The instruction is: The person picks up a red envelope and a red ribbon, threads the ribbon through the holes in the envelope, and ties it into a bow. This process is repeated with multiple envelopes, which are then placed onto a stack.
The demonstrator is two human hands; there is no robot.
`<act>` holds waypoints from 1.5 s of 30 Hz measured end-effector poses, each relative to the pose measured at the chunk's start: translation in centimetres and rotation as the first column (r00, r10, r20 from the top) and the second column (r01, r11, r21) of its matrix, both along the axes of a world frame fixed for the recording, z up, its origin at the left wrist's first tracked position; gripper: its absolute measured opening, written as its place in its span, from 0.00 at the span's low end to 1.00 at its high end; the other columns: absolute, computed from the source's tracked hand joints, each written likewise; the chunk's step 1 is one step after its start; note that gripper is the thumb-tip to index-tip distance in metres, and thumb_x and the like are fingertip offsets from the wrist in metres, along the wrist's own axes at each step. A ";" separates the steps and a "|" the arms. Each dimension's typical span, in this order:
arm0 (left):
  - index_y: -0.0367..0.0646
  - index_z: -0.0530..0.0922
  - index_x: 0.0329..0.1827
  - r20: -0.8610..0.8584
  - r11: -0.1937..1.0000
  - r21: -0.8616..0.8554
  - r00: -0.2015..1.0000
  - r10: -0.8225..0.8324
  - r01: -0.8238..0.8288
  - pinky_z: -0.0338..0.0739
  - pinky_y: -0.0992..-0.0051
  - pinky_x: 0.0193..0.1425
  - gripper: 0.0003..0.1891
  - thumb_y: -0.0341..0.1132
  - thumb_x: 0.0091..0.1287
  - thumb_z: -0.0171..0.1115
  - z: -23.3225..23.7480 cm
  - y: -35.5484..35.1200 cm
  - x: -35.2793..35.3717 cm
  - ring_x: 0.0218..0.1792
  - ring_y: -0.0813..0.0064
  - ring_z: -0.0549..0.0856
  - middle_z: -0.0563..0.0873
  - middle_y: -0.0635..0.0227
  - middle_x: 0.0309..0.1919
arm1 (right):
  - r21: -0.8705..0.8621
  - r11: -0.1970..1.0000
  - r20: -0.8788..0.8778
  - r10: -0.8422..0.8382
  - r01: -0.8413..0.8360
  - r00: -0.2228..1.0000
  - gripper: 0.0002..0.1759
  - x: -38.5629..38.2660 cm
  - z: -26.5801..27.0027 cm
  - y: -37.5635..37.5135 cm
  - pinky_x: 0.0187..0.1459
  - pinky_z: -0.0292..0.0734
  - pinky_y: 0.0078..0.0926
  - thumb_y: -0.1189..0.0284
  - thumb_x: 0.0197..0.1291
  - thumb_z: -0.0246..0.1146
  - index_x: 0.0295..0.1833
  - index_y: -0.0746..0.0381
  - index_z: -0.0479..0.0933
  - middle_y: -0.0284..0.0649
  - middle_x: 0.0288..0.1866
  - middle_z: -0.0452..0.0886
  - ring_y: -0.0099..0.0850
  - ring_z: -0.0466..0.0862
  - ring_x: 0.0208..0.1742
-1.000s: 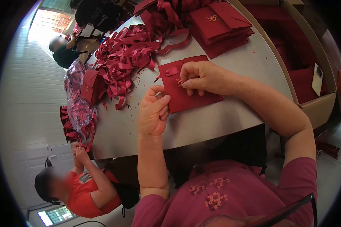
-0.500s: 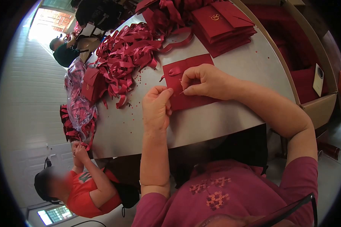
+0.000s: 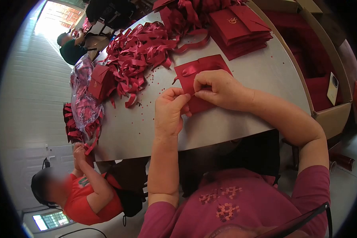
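A flat red paper gift bag (image 3: 202, 106) lies on the table beneath my hands. A dark-red ribbon (image 3: 192, 70) runs across its upper part, and one short end sticks out past the left edge. At the bag's left side my left hand (image 3: 171, 111) is closed, thumb against the curled forefinger. My right hand (image 3: 223, 90) rests over the middle of the bag, its thumb and forefinger pinched. The fingertips of both hands nearly meet above the bag. Whatever they pinch is too small to make out.
A heap of red ribbons (image 3: 137, 51) covers the table's far left, beside a plastic-wrapped bundle (image 3: 85, 93). Stacked red bags (image 3: 238, 25) stand at the back. On the right, a cardboard box (image 3: 333, 115) carries a phone (image 3: 333, 88). A co-worker in red (image 3: 93, 202) sits at left.
My hands have come closer together, and the right fingertips now almost touch the left ones. The whole view has shifted slightly. At left, the co-worker's hands have moved a little.
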State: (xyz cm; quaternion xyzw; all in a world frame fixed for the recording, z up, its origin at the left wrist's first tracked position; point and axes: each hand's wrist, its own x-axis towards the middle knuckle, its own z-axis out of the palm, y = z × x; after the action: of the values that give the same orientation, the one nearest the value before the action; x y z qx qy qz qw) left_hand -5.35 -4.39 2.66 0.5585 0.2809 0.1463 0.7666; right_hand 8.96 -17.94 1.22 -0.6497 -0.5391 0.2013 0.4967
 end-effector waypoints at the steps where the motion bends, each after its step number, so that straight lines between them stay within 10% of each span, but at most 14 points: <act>1: 0.37 0.78 0.38 0.003 1.000 0.030 1.000 -0.007 0.007 0.74 0.80 0.22 0.05 0.23 0.62 0.65 -0.1 0.0 0.0 0.21 0.82 0.78 0.82 0.70 0.27 | 0.001 1.000 0.002 0.002 -0.002 1.000 0.05 -0.1 -0.1 0.1 0.38 0.75 0.29 0.79 0.56 0.65 0.37 0.65 0.76 0.41 0.32 0.80 0.33 0.80 0.34; 6: 0.35 0.78 0.38 -0.080 0.961 0.274 0.997 -0.015 0.036 0.76 0.79 0.25 0.03 0.23 0.63 0.63 0.1 -0.9 0.2 0.22 0.81 0.79 0.82 0.69 0.27 | 0.161 0.987 0.582 -0.100 0.006 0.807 0.06 -1.1 -0.1 0.1 0.36 0.74 0.38 0.80 0.53 0.65 0.37 0.64 0.75 0.43 0.33 0.77 0.45 0.80 0.37; 11: 0.34 0.79 0.42 0.025 1.000 -0.009 0.999 -0.022 0.022 0.77 0.79 0.28 0.06 0.23 0.64 0.61 0.1 -0.5 0.1 0.24 0.80 0.80 0.83 0.68 0.28 | 0.178 0.982 0.454 -0.131 0.054 0.881 0.06 -1.0 -0.7 0.1 0.35 0.75 0.37 0.79 0.52 0.66 0.37 0.62 0.79 0.41 0.32 0.77 0.41 0.81 0.36; 21: 0.36 0.81 0.46 -0.110 0.923 0.296 0.969 -0.221 0.244 0.75 0.81 0.30 0.10 0.21 0.63 0.59 -0.1 1.1 -0.1 0.28 0.81 0.81 0.84 0.68 0.30 | 0.106 0.994 0.093 0.005 -0.015 0.996 0.06 0.3 -0.6 0.1 0.39 0.78 0.37 0.72 0.51 0.70 0.34 0.61 0.83 0.41 0.34 0.80 0.41 0.83 0.38; 26: 0.33 0.81 0.46 -0.133 0.907 0.313 0.959 -0.251 0.281 0.76 0.81 0.34 0.09 0.22 0.65 0.57 -0.9 1.3 0.0 0.29 0.83 0.81 0.84 0.71 0.30 | 0.359 0.901 0.203 -0.332 0.246 0.921 0.08 2.6 1.1 -0.2 0.40 0.78 0.37 0.67 0.59 0.67 0.36 0.61 0.83 0.42 0.40 0.80 0.42 0.83 0.41; 28: 0.34 0.82 0.46 -0.165 0.896 0.328 0.952 -0.258 0.299 0.76 0.81 0.34 0.09 0.22 0.66 0.56 -0.6 1.1 -0.2 0.29 0.83 0.80 0.84 0.71 0.30 | 0.304 0.886 0.189 -0.417 0.351 0.889 0.09 4.2 2.0 -1.1 0.42 0.79 0.39 0.65 0.61 0.66 0.38 0.60 0.83 0.41 0.40 0.80 0.42 0.83 0.42; 31: 0.34 0.82 0.45 -0.214 0.861 0.378 0.937 -0.275 0.339 0.76 0.81 0.35 0.08 0.23 0.68 0.54 -0.3 1.1 -0.3 0.29 0.83 0.80 0.84 0.72 0.30 | -0.119 0.859 0.610 -0.332 0.498 0.719 0.12 5.4 0.8 -1.5 0.44 0.80 0.41 0.62 0.62 0.63 0.40 0.61 0.82 0.43 0.44 0.81 0.44 0.83 0.44; 35: 0.35 0.80 0.42 -0.262 0.805 0.443 0.916 -0.305 0.395 0.77 0.80 0.36 0.07 0.24 0.69 0.54 -0.6 1.3 -0.6 0.30 0.83 0.81 0.84 0.70 0.29 | -0.085 0.908 0.576 -0.292 0.411 0.763 0.13 5.5 -0.5 -1.1 0.45 0.80 0.42 0.62 0.61 0.64 0.40 0.61 0.81 0.46 0.41 0.82 0.46 0.84 0.43; 38: 0.34 0.78 0.42 -0.309 0.730 0.499 0.883 -0.352 0.466 0.77 0.77 0.37 0.06 0.23 0.69 0.53 -0.2 1.4 -0.8 0.30 0.81 0.81 0.84 0.67 0.29 | -0.043 0.911 0.469 -0.344 0.410 0.813 0.11 4.4 0.6 -0.4 0.39 0.81 0.38 0.68 0.61 0.63 0.44 0.63 0.78 0.45 0.34 0.83 0.40 0.85 0.35; 39: 0.34 0.78 0.42 -0.312 0.732 0.499 0.885 -0.347 0.463 0.77 0.77 0.37 0.06 0.23 0.69 0.53 -0.3 1.4 -0.9 0.30 0.81 0.81 0.84 0.67 0.29 | -0.109 0.955 -0.036 -0.282 0.277 0.959 0.11 3.7 0.8 0.0 0.35 0.81 0.33 0.71 0.61 0.62 0.47 0.64 0.76 0.43 0.31 0.83 0.35 0.85 0.31; 40: 0.34 0.79 0.44 -0.309 0.700 0.530 0.878 -0.366 0.479 0.77 0.78 0.38 0.07 0.23 0.70 0.52 -0.3 1.4 -1.0 0.31 0.81 0.81 0.84 0.69 0.31 | -0.095 0.988 -0.535 -0.157 0.126 0.830 0.12 3.2 0.9 0.2 0.31 0.80 0.29 0.75 0.61 0.60 0.50 0.65 0.74 0.41 0.29 0.82 0.31 0.84 0.28; 45: 0.34 0.78 0.45 -0.338 0.612 0.601 0.857 -0.388 0.514 0.76 0.78 0.41 0.07 0.23 0.71 0.51 0.0 1.6 -0.8 0.33 0.80 0.80 0.83 0.70 0.35 | -0.080 0.993 -0.593 -0.118 0.088 0.797 0.18 2.4 -0.2 0.4 0.29 0.74 0.17 0.77 0.62 0.60 0.57 0.64 0.68 0.35 0.35 0.81 0.17 0.79 0.31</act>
State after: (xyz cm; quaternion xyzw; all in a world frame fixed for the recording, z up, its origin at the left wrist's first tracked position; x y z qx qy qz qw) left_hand -6.19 -2.79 2.64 0.8596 0.1240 -0.0100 0.4957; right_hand 11.39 -17.56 1.01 -0.5936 -0.3145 0.3807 0.6354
